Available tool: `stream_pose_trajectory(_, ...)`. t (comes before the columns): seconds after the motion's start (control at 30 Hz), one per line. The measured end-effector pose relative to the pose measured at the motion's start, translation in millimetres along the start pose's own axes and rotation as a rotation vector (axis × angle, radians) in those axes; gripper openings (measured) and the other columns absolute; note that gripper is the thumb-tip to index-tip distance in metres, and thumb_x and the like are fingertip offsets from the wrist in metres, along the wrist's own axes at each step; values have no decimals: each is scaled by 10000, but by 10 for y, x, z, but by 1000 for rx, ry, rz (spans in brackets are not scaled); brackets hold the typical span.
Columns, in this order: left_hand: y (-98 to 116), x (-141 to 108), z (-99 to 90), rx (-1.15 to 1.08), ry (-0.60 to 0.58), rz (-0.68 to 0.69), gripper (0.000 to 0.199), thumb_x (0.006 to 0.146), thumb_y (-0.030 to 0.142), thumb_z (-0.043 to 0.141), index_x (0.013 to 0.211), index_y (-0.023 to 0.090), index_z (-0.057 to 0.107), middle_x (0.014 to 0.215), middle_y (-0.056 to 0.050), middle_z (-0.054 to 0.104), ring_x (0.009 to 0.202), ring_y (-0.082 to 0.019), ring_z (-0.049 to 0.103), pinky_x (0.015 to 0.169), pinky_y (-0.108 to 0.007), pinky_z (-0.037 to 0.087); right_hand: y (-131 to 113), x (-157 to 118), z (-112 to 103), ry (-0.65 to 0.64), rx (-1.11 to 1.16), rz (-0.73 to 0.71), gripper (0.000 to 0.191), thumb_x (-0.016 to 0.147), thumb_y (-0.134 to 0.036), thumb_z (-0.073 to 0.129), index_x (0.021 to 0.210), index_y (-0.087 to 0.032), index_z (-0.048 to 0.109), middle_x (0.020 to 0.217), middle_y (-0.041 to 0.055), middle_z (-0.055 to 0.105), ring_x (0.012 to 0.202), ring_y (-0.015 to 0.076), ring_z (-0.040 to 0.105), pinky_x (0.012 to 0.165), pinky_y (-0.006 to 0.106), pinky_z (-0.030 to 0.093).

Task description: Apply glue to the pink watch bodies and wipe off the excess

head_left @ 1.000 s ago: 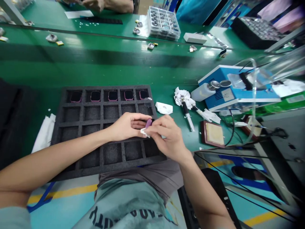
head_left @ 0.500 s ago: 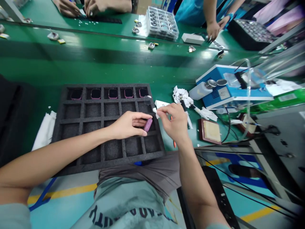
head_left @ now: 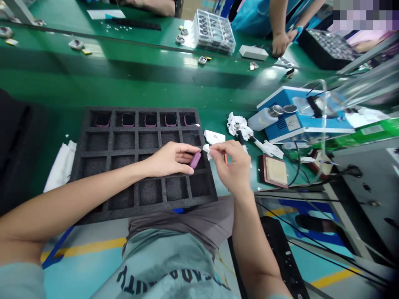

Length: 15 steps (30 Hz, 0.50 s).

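Observation:
Between the fingers and thumb of my left hand (head_left: 173, 160) is a pinkish-purple watch case (head_left: 195, 160), held on edge above the foam tray. My right hand (head_left: 232, 164), just to its right, pinches a small crumpled white wipe (head_left: 207, 150) near the case but apart from it. Beneath my left forearm lies the black foam tray (head_left: 137, 145), divided into square compartments. Several similar watch cases with dark faces, one being this watch case (head_left: 150, 120), sit in its far row. Part of the tray is hidden by my arm.
To the right stand a white bottle (head_left: 262, 119), a blue machine (head_left: 299, 116) and a sponge in a brown holder (head_left: 274, 170). Crumpled tissue (head_left: 238, 126) lies nearby. Across the green bench (head_left: 124, 83), co-workers' hands work beside a clear parts box (head_left: 214, 31).
My view has shifted slightly. The right hand has moved a little, and more of the white wipe shows at its fingertips. A co-worker's hands at the far left have mostly left the view.

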<state>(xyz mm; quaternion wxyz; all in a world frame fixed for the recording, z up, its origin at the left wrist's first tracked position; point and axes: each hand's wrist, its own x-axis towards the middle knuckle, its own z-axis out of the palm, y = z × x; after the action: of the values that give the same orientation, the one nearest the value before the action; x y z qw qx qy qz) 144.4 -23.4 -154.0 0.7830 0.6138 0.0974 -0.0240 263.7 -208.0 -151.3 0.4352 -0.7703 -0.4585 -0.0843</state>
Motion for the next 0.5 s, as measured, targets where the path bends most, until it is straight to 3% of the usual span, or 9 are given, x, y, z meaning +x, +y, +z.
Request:
stream_pose_trajectory(0.13, -8, 20, 0, -33, 0, -8, 649, 554, 21, 915, 1176, 132, 766, 1171, -117, 809, 1078, -273, 787, 1044, -484, 609, -262, -157, 65, -97, 21, -141, 108, 991, -204, 623, 927, -224, 707, 873, 16, 703, 850, 169, 593, 800, 353, 450)
stream_pose_trajectory(0.27, -4, 19, -20, 24, -17, 3, 644, 558, 33, 918, 1178, 132, 770, 1140, -113, 814, 1100, -288, 780, 1080, -514, 587, -10, -47, 232, 1, -63, -29, 138, 978, -201, 614, 862, -209, 689, 861, 30, 701, 852, 189, 576, 808, 364, 439)
stream_pose_trajectory(0.37, 9, 6, -29, 56, -5, 5, 685, 546, 39, 928, 1205, 132, 763, 1173, -127, 806, 1125, -291, 773, 1112, -537, 561, 216, 45, 189, 6, -66, 61, 116, 953, -220, 638, 853, -211, 696, 854, 27, 703, 839, 192, 573, 807, 361, 444)
stream_pose_trajectory(0.5, 9, 5, -27, 44, 8, -3, 703, 540, 26, 927, 1214, 128, 753, 1163, -131, 808, 1086, -264, 783, 1097, -520, 573, 73, -31, 23, 72, -46, 72, 113, 964, -241, 634, 874, -217, 698, 854, 25, 694, 830, 185, 581, 781, 359, 446)
